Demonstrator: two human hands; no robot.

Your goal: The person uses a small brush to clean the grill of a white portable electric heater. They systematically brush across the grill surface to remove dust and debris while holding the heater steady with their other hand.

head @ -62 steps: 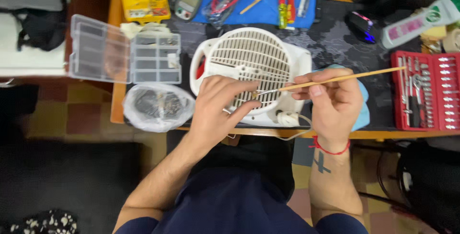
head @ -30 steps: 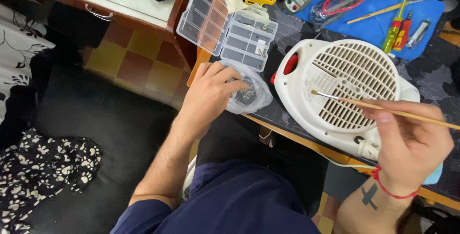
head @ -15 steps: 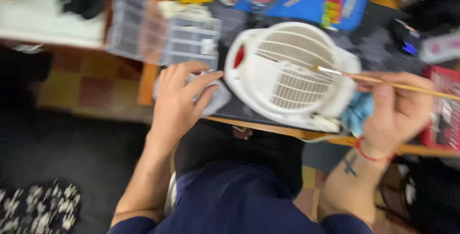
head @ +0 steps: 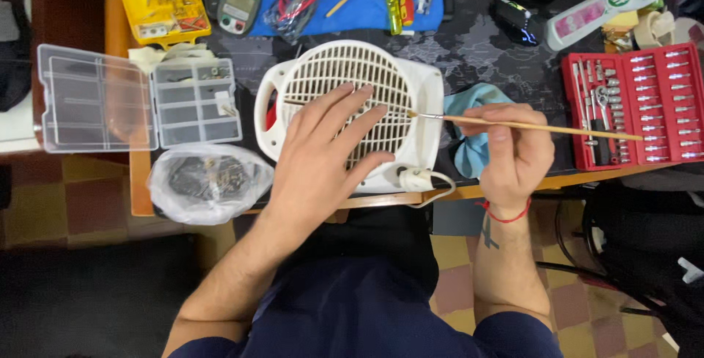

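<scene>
Left hand (head: 323, 156) flat on fan heater (head: 411, 72); right hand (head: 513, 156) pinches brush (head: 528, 125).

The fan heater (head: 348, 112) under the left hand (head: 323, 156) is smooth white plastic with a slight sheen, its slatted grille moulded. The brush (head: 513, 124) in the right hand (head: 513, 156) has a pale wooden handle and a shiny metal ferrule. At nine o'clock from the heater, the organiser box (head: 139, 105) is clear glossy plastic; at eight o'clock lies a crinkled, translucent plastic bag (head: 209, 182). At three o'clock a soft matt blue cloth (head: 469, 119) lies bunched, and beyond it a red plastic case (head: 634, 105) holds bright metal sockets.
</scene>
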